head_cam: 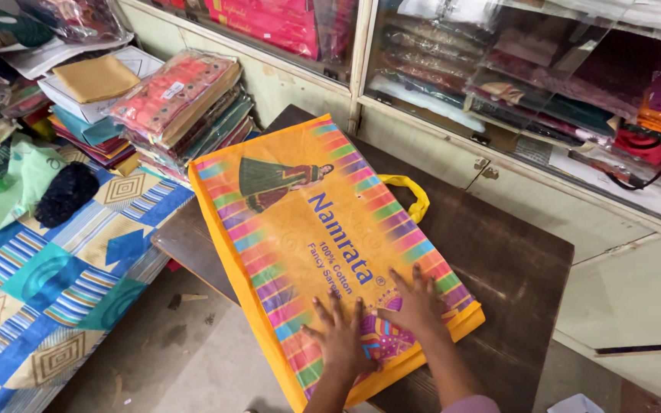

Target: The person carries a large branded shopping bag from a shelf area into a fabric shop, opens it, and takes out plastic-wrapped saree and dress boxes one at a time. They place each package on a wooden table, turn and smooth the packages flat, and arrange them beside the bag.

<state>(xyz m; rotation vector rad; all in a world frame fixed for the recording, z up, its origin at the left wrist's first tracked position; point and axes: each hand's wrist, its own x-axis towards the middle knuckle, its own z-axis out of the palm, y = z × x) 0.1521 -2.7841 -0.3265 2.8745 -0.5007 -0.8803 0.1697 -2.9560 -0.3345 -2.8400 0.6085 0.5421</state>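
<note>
A large yellow-orange carry bag (311, 229) with rainbow-striped edges, blue lettering and a picture of a reclining figure lies flat on a dark brown wooden table (510, 260). Its yellow handle (411, 191) sticks out at the far side. My left hand (340, 336) presses flat on the bag's near end, fingers spread. My right hand (416, 304) rests flat beside it, a little further right, fingers apart too. Neither hand grips anything.
A stack of wrapped folded fabrics (181, 107) stands at the left behind the table. A blue and yellow patterned mat (47, 283) covers the left. Glass-fronted cabinets (545, 84) filled with folded cloth line the back. Bare concrete floor (185, 359) lies below the table.
</note>
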